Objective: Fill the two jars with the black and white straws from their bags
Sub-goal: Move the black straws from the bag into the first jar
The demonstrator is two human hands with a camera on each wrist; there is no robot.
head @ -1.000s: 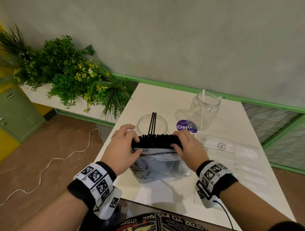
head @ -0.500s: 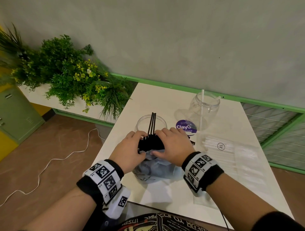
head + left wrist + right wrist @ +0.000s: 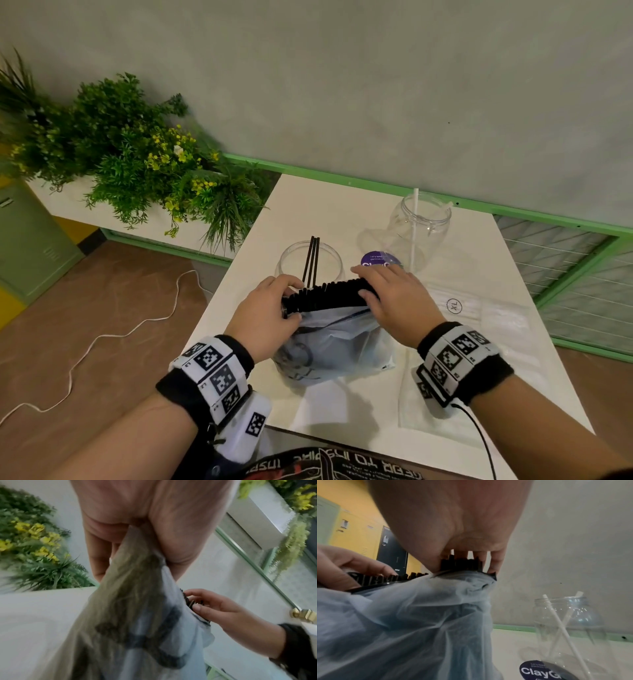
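A translucent bag of black straws stands upright on the white table, the straw tops spread in a row above its mouth. My left hand grips the bag's left end, thumb in front and fingers behind; in the left wrist view the bag runs out of its palm. My right hand pinches the straw tops at the bag's right end. Just behind is a clear jar holding three black straws. A second clear jar at the back right holds white straws.
A flat clear bag of white straws lies on the table to my right. A purple round label lies between the jars. Green plants fill a planter to the left, and a white cable trails across the floor.
Half a second ago my hands were pressed together, bunching the straw tops. They have moved apart again and the straws are spread out in a row.
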